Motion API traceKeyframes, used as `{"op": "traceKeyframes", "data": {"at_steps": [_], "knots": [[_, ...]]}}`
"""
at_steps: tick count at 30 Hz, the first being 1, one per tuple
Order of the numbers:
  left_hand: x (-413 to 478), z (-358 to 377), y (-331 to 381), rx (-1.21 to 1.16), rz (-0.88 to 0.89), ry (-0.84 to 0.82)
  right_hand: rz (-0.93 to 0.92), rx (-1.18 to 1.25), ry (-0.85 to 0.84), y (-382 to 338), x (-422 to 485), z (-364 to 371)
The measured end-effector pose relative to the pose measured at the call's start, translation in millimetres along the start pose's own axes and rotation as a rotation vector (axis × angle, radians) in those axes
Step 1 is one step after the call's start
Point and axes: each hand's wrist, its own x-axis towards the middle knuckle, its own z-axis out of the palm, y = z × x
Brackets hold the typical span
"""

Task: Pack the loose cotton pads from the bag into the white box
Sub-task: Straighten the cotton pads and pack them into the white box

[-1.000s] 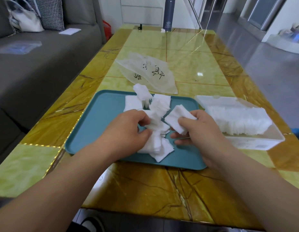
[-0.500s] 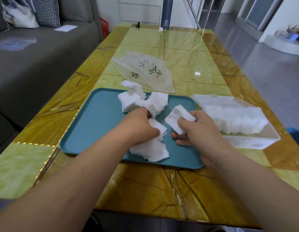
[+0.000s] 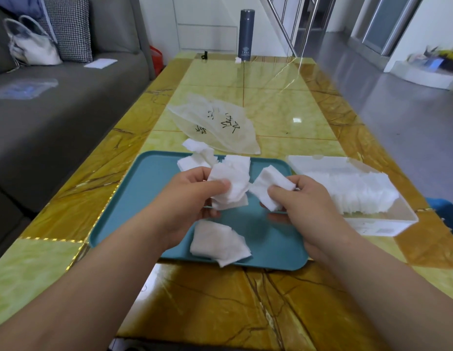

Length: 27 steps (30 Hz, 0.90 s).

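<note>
Cotton pads [image 3: 230, 183] sit in two bunches over the teal tray [image 3: 149, 198], pinched by the fingers [image 3: 219, 184] of my left hand [image 3: 187, 198] and right hand [image 3: 304, 206], I judge gathered for the white box [image 3: 380, 226] at three o'clock.

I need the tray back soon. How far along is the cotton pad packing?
Done: the bag lies flat, seemingly emptied, and a row of pads fills much of the white box. In hand: the left hand grips a bunch of pads, the right hand a smaller stack, both above the tray. Left: a pile by the tray's near edge and a few pads at its far edge.
</note>
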Motion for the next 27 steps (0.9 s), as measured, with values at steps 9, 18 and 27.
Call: {"op": "traceKeyframes", "data": {"at_steps": [9,18,27], "knots": [[1,4,2,-0.170,0.023,-0.084,-0.015,0.024,-0.090,-5,-5,1],[2,4,-1,-0.066,0.114,-0.002,-0.052,-0.009,-0.070,-4,-6,0],[-5,14,-2,0.064,0.154,0.007,-0.075,0.041,-0.200,-8,-11,5]]}}
